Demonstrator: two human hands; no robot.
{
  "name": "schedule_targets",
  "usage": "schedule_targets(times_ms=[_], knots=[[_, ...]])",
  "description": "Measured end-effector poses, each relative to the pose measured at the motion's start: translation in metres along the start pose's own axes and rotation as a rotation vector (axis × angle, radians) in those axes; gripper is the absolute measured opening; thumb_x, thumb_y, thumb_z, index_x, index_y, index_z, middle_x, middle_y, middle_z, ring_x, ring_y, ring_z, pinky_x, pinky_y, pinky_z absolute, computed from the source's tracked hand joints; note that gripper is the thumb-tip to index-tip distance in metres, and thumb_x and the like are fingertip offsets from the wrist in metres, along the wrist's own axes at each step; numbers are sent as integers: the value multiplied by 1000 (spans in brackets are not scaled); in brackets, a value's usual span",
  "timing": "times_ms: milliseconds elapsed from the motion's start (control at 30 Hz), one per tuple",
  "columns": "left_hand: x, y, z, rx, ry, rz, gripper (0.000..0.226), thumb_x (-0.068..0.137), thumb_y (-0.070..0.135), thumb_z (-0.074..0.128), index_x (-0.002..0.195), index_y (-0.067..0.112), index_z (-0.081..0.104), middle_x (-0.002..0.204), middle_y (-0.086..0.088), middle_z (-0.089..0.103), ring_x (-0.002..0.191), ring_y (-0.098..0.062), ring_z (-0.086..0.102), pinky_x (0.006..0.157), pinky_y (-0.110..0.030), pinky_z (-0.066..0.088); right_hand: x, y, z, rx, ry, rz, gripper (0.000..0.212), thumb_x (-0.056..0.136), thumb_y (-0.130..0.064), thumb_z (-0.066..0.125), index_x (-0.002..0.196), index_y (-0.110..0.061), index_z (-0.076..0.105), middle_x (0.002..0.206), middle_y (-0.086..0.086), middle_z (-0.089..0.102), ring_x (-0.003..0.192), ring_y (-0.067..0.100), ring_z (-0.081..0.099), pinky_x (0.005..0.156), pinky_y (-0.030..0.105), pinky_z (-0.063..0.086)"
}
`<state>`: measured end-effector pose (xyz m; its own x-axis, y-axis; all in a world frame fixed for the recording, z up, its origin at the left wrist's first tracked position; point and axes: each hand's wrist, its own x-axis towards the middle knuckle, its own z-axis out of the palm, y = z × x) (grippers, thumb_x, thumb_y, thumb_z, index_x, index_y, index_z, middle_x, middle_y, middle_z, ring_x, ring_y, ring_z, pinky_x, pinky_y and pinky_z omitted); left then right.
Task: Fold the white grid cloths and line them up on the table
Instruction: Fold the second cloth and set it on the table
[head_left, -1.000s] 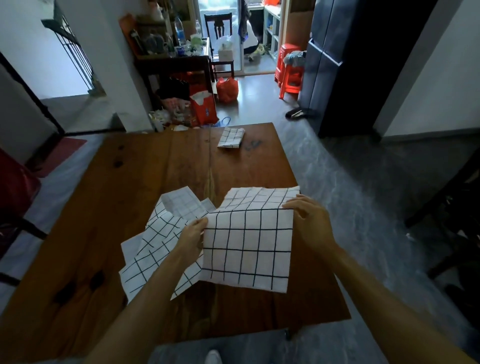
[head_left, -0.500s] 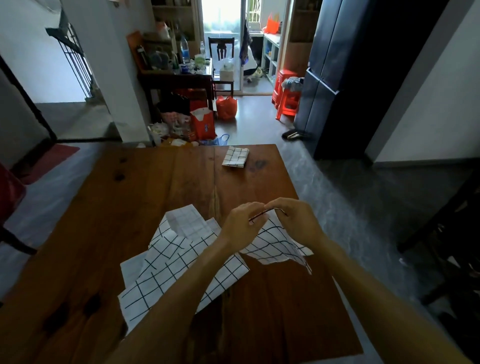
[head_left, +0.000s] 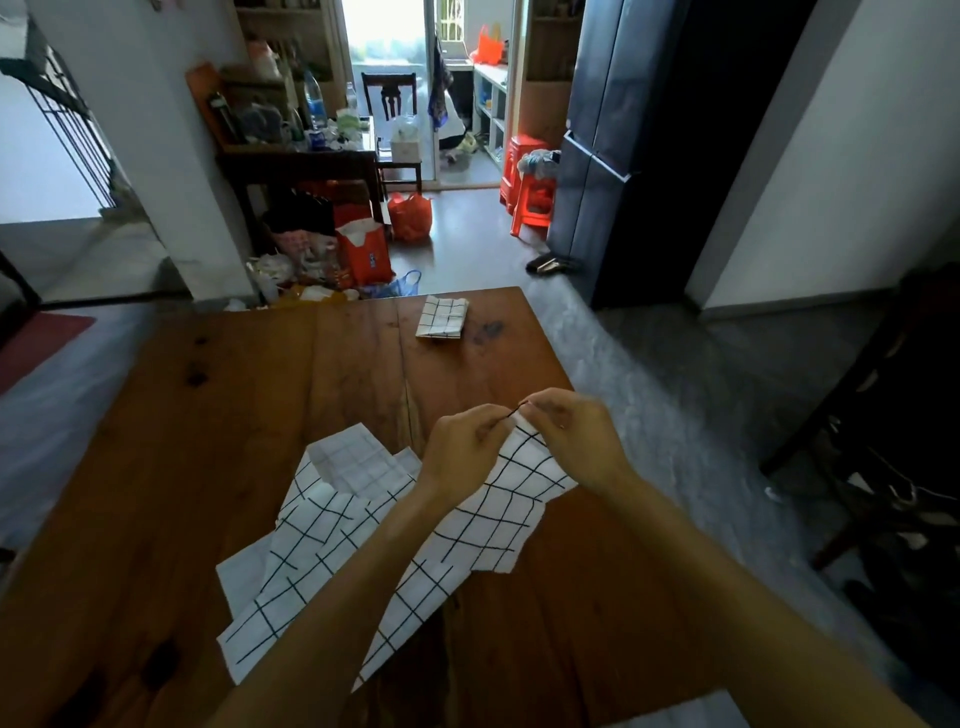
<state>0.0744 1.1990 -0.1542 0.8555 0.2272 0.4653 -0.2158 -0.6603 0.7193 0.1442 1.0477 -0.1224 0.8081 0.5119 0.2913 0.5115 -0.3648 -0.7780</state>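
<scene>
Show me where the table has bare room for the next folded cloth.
Bare wood lies left of the folded cloth along the far edge of the table, and down the left side. A strip lies between that cloth and both hands, left hand and right hand. The near middle is crowded by the loose cloths.

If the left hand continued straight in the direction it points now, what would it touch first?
Almost at once the right hand: the left hand points right and slightly away, and both pinch the same held cloth at its top edge. Depth there is hard to judge.
</scene>
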Motion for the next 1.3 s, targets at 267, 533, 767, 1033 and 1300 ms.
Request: schedule_targets(times_ms=[267, 533, 767, 1033, 1300], knots=[[6, 1, -19, -24, 87, -64, 14, 93, 18, 59, 93, 13, 72, 81, 10, 68, 74, -2, 62, 65, -14, 48, 5, 3, -4, 22, -39, 83, 9, 88, -30, 69, 95, -25, 72, 88, -16, 69, 86, -1, 65, 80, 24, 55], [14, 13, -33, -35, 75, -91, 9, 89, 17, 64, 90, 19, 73, 84, 18, 68, 80, 0, 64, 70, -20, 52, 9, -1, -9, -24, -69, 83, 4, 88, -29, 68, 86, -33, 68, 85, -20, 68, 85, -5, 64, 77, 16, 52], [22, 2, -61, -195, 208, -160, 16, 89, 10, 64, 87, 25, 69, 86, 10, 70, 82, -10, 66, 75, -26, 54, 7, 10, -20, 51, 38, 143, 8, 85, -30, 71, 88, -23, 70, 79, -3, 68, 69, 10, 63, 63, 25, 52], [20, -8, -63, -299, 242, -223, 12, 88, 7, 64, 91, 18, 68, 81, 8, 70, 79, -8, 66, 69, -22, 53, 12, 13, -13, 211, 91, 166, 50, 87, -29, 69, 70, 12, 47, 61, 15, 40, 54, 15, 37, 51, 22, 37], [20, -1, -59, -298, 207, -218, 13, 89, 8, 64, 94, 18, 69, 78, 17, 72, 77, -3, 67, 68, -17, 52, 9, 15, -14, 341, 97, 163, 15, 90, -31, 66, 86, -17, 69, 74, 14, 65, 66, 25, 64, 63, 28, 57]])
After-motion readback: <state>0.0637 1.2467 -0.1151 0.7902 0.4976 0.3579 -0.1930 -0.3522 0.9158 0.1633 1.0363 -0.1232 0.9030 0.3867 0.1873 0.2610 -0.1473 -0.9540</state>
